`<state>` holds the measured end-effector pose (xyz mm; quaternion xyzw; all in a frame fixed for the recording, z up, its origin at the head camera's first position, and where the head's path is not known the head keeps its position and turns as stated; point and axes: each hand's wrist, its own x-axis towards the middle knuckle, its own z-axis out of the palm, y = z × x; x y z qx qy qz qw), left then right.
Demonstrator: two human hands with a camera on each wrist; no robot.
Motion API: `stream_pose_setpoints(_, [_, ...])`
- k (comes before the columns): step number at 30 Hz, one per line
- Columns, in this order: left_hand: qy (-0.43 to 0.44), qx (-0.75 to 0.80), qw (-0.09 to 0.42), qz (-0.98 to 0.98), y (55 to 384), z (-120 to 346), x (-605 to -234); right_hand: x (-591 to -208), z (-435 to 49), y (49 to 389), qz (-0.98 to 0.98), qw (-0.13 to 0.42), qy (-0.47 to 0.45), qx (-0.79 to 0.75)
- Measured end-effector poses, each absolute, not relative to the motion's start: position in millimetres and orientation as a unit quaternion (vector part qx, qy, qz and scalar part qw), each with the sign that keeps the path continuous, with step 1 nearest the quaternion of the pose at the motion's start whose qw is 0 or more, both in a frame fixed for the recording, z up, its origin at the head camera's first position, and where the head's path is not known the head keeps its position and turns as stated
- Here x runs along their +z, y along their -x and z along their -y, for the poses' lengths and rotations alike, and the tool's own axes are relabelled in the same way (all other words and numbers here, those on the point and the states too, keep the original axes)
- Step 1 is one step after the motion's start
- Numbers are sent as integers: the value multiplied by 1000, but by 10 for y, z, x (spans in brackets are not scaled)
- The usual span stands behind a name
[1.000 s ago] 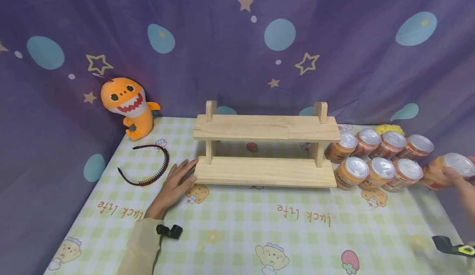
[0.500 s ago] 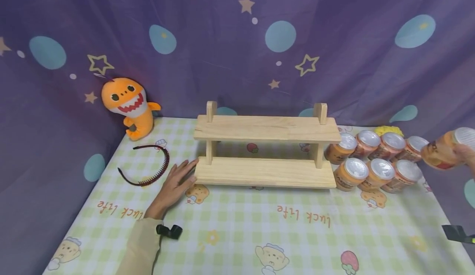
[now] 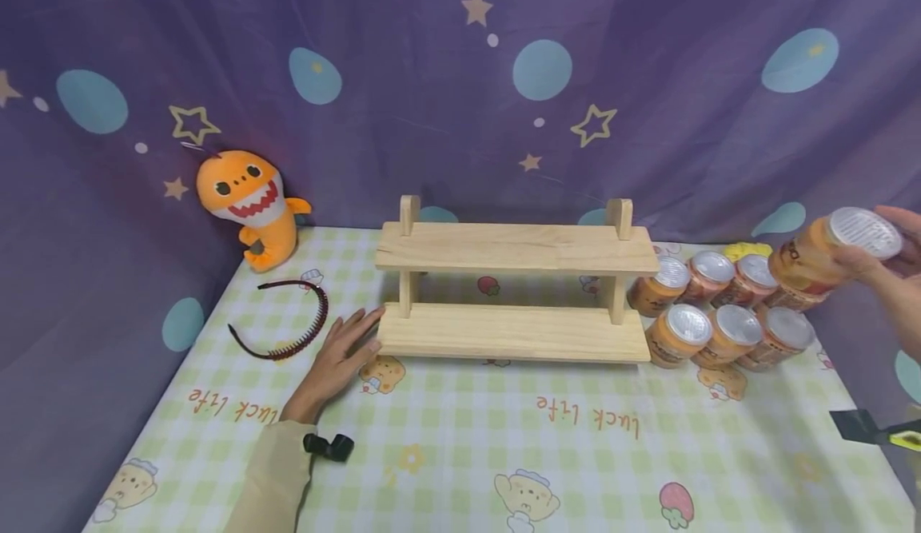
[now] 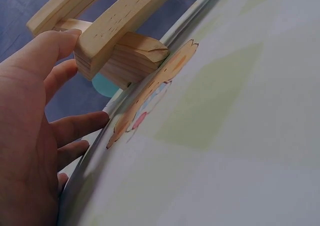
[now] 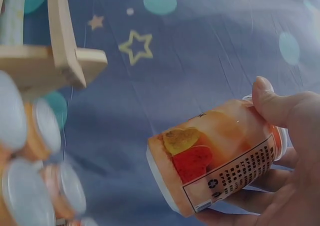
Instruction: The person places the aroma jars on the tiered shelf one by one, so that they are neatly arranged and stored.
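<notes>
My right hand (image 3: 892,277) grips an orange can (image 3: 806,257) with a silver lid, tilted and raised at the right side. In the right wrist view, the thumb lies near one end of the can (image 5: 200,158) and the fingers curl beneath it. Its printed label shows yellow and red shapes. My left hand (image 3: 340,363) rests with extended fingers against the left end of a two-tier wooden shelf (image 3: 514,332). Seen from the left wrist, the thumb touches the end of a shelf board (image 4: 95,46). Several similar cans (image 3: 679,337) stand in two rows just right of the shelf.
An orange shark plush (image 3: 248,205) leans at the back left, with a dark toothed headband (image 3: 321,321) in front of it. Something yellow (image 3: 744,251) lies behind the cans. A purple patterned curtain (image 3: 432,77) surrounds the checked tablecloth (image 3: 446,453).
My right hand has lifted the can from beside the front row, then brought it left, over the right end of the back row. The left hand stays at the shelf.
</notes>
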<state>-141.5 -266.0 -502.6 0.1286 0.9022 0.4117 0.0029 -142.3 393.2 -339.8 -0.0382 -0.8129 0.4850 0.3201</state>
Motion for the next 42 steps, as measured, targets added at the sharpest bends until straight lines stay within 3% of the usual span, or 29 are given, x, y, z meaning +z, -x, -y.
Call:
stream_pose_setpoints(9, [-121,413,8,-902,1411,2665,-5032,-3075,-3339,1461,856,233,-17,460])
stream_pose_setpoints(25, [-129,415,-4,-901,1408,2667,-5029,-2981,-2371,1859,855,161,-111,481])
stream_pose_setpoints(42, [-122,404,-3,-907,1404,2666,-5028,-3042,-1393,2207,853,88,-151,493])
